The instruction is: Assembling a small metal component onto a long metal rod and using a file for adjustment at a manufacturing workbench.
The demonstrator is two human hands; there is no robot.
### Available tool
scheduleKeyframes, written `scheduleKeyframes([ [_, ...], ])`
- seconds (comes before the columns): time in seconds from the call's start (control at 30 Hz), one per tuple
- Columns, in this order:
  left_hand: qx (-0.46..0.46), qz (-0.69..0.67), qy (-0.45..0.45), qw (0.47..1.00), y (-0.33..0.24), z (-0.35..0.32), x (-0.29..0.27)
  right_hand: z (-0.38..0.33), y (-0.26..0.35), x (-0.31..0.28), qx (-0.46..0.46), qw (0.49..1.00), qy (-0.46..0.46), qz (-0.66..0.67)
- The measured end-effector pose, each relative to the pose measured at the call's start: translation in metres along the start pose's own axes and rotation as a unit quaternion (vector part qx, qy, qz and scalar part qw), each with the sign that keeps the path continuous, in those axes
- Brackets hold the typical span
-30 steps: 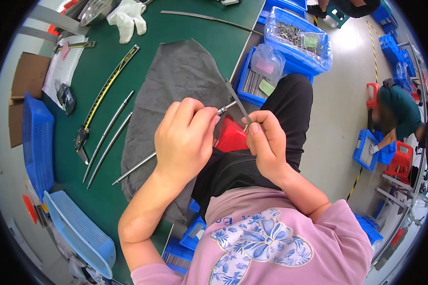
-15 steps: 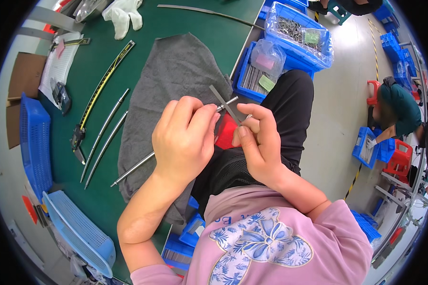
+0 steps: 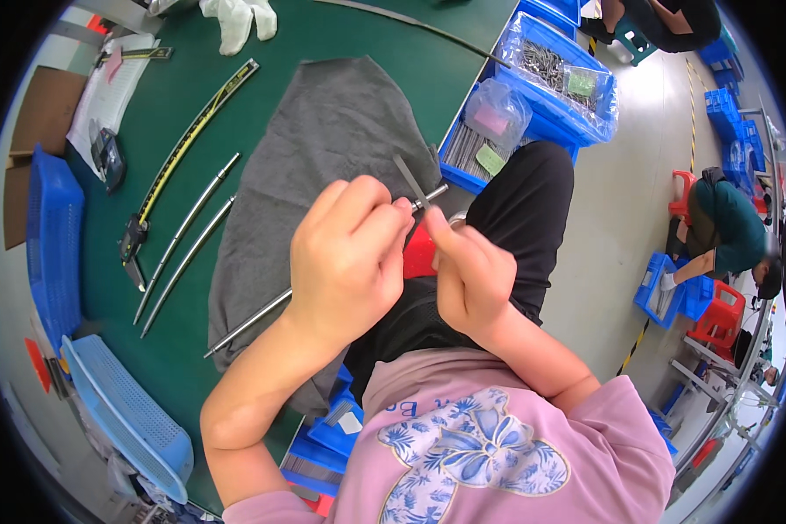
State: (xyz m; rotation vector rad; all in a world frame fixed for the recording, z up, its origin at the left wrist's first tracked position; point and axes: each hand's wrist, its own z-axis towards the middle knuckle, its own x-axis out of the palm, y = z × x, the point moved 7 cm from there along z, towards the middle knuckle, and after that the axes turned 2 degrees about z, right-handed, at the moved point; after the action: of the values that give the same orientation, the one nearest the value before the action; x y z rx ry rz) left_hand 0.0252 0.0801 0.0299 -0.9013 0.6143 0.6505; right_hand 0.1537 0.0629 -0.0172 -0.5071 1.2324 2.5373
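A slim, shiny metal rod runs under my left forearm and through the fist of my left hand, which is closed round it. Its stepped end pokes out beyond the fingers. My right hand is closed on a thin flat file, a grey strip that crosses the rod near that end and seems to touch it. The right thumb points along the strip, and the fingers curl out of sight beneath. Below the rod lies a grey cloth, spread over the table's edge.
Two more rods and a digital caliper lie on the green table. Blue baskets stand at left. Blue bins with metal parts adjoin the table at right. Another person works farther right.
My right hand has turned over, its fingers closing and its thumb now along the file. The file has slid a little across the rod's end. The whole view has shifted slightly.
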Motion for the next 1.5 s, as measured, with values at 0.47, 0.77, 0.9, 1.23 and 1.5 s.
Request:
scheduleKeyframes([
  [0.47, 0.001, -0.018, 0.003, 1.000, -0.003, -0.001, 0.002, -0.001, 0.017, -0.023, 0.037, 0.990, 0.094, -0.100],
  [0.77, -0.006, -0.023, -0.004, 1.000, -0.001, 0.000, 0.001, -0.008, 0.012, -0.022, 0.021, 0.991, 0.083, -0.100],
  [0.9, -0.001, -0.025, 0.002, 1.000, -0.003, 0.000, 0.001, 0.009, 0.011, -0.011, 0.006, 0.993, 0.084, -0.087],
  [1.23, -0.010, -0.029, -0.038, 0.999, -0.001, 0.002, -0.002, 0.012, 0.011, -0.008, 0.009, 0.995, 0.069, -0.078],
  [1.5, -0.016, -0.023, -0.004, 1.000, -0.002, -0.001, 0.001, 0.016, 0.007, -0.010, 0.005, 0.997, 0.060, -0.057],
])
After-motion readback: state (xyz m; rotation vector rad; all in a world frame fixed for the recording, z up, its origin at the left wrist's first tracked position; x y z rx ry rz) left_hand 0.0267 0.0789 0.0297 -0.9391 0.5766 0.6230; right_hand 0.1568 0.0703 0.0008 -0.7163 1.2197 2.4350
